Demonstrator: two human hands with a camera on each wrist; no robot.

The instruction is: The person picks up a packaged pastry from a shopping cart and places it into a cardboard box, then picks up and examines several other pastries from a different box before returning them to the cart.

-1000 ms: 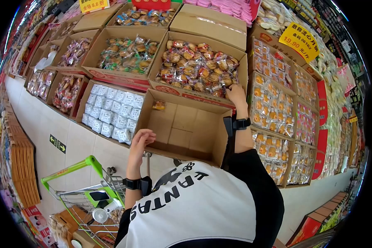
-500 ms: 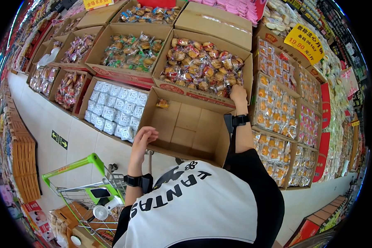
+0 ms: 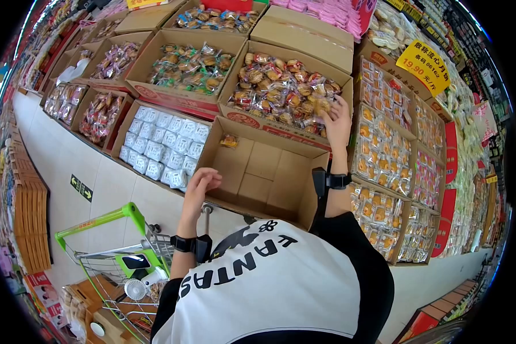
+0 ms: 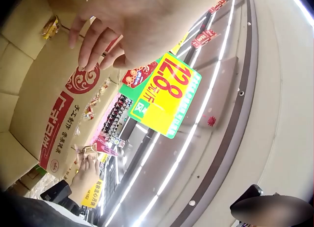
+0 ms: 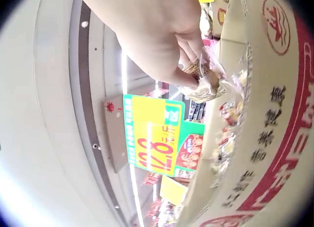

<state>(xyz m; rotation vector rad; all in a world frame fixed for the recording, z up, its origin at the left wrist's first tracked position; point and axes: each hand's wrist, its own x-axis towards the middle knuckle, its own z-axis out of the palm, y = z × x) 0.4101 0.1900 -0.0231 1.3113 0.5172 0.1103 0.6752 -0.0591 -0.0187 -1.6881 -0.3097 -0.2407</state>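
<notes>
My right hand (image 3: pixel 338 123) is over the right side of a carton (image 3: pixel 230 108) of wrapped pastries (image 3: pixel 286 86). Between its thumb and fingers it pinches one wrapped mooncake (image 5: pixel 207 84) in clear crinkled film, lifted above the heap. My left hand (image 3: pixel 200 184) hangs with loosely bent fingers at the left wall of the nearer carton (image 3: pixel 264 172) and holds nothing. Inside that carton, one small yellow-orange packet (image 3: pixel 229 141) lies at the far left corner. In the left wrist view the left hand (image 4: pixel 117 33) overlaps the printed carton front.
White wrapped packets (image 3: pixel 163 140) fill the box to the left. Trays of orange-centred packets (image 3: pixel 378 137) stand on the right. Behind is a carton of green-wrapped pastries (image 3: pixel 192 69). A green-handled shopping cart (image 3: pixel 97 221) stands at the lower left.
My right hand was down in the carton's near right corner, and has risen and moved slightly farther back with a wrapped mooncake. My left hand has stayed nearly still.
</notes>
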